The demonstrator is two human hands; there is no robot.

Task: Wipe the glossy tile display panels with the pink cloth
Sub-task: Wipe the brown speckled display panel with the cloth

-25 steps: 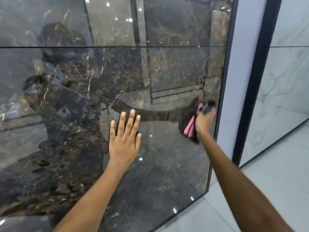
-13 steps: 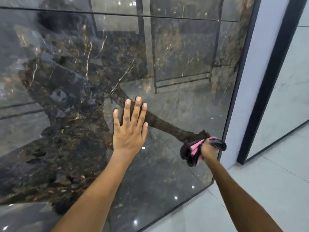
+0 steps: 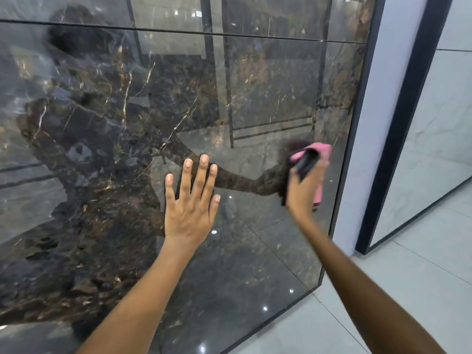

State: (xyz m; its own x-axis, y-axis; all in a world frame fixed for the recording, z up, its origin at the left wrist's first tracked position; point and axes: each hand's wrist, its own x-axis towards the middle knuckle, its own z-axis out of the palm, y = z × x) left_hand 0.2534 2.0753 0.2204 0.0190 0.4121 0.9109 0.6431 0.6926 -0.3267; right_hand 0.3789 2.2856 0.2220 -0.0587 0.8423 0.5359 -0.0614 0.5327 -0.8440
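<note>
Left hand [image 3: 190, 200] spread flat on dark tile panel [image 3: 255, 98], right hand [image 3: 304, 185] gripping pink cloth [image 3: 322, 149] against it

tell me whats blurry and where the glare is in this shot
Head view: the right hand and the pink cloth it grips are smeared by motion blur; the left hand, flat on the dark glossy panel, is sharp. Head view: the panel mirrors the person, both arms and small bright ceiling-light spots, which hide some of its veining. Head view: the wide lens makes the black frame lean.
</note>
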